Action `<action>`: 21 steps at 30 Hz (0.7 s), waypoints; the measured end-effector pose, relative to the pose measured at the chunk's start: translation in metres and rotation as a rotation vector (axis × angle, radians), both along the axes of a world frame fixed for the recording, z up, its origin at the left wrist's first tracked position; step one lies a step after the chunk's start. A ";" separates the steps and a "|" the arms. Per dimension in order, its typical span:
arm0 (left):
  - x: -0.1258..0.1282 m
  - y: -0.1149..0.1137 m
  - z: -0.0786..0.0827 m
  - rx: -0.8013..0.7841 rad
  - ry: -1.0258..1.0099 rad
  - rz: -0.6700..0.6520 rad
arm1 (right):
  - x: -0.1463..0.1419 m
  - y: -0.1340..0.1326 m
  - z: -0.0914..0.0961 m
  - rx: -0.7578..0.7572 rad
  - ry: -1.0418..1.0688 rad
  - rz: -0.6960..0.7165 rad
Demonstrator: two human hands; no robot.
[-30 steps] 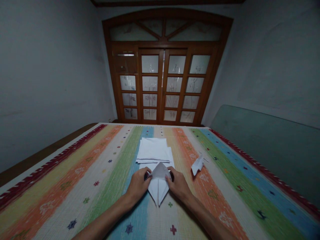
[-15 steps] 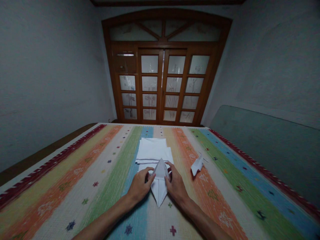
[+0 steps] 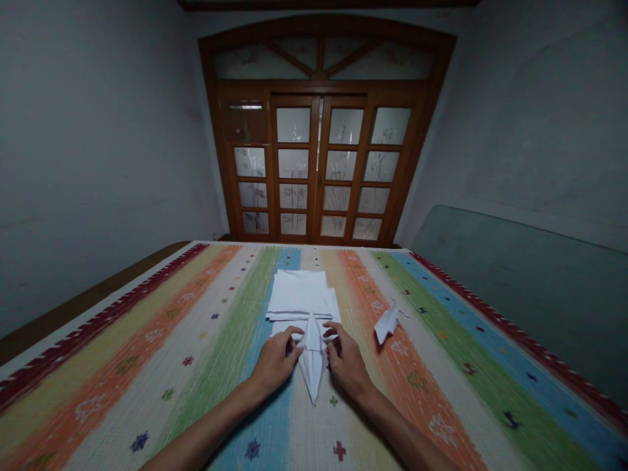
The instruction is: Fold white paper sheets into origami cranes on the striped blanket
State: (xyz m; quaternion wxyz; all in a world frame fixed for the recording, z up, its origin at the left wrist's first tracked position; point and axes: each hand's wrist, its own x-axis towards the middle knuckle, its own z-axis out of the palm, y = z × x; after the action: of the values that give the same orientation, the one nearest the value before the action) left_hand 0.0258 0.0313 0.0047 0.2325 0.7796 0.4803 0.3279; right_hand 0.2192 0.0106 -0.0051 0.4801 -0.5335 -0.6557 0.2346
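Note:
A white sheet folded into a narrow, pointed diamond, the folded paper, lies before me with one tip toward me and the other pointing away. My left hand is closed at its left edge, thumb and index finger pinching the side. On the opposite side, my right hand has its thumb and bent index finger closed at the right edge. Just beyond, a stack of white paper sheets is partly covered by the folded paper's far tip. To the right stands a finished-looking white paper crane.
A striped, patterned tablecloth covers the table. On the right, a pale green panel stands beside the table edge. Wooden doors with glass panes close off the far end, between pale walls.
The folded paper has become narrower, its side edges drawn in toward the centre line. Both hands have shifted only slightly; the stack and the crane have stayed put.

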 end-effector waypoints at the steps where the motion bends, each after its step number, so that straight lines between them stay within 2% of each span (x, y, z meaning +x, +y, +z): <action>1: 0.000 0.000 -0.001 0.016 0.014 0.010 | 0.001 0.000 -0.001 0.001 -0.010 0.009; 6: -0.002 0.000 -0.002 0.088 0.030 0.029 | 0.004 0.000 -0.005 0.037 -0.072 0.093; 13: -0.003 0.000 -0.002 0.083 -0.001 -0.067 | 0.004 -0.004 -0.005 0.079 -0.220 0.115; 21: -0.002 -0.002 -0.007 0.157 0.076 -0.083 | 0.010 -0.002 -0.008 0.147 -0.351 0.194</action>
State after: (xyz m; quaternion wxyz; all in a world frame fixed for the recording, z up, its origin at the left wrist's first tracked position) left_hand 0.0241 0.0289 -0.0027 0.1657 0.8264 0.4290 0.3250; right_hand 0.2293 0.0084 -0.0133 0.3714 -0.4641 -0.7928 0.1347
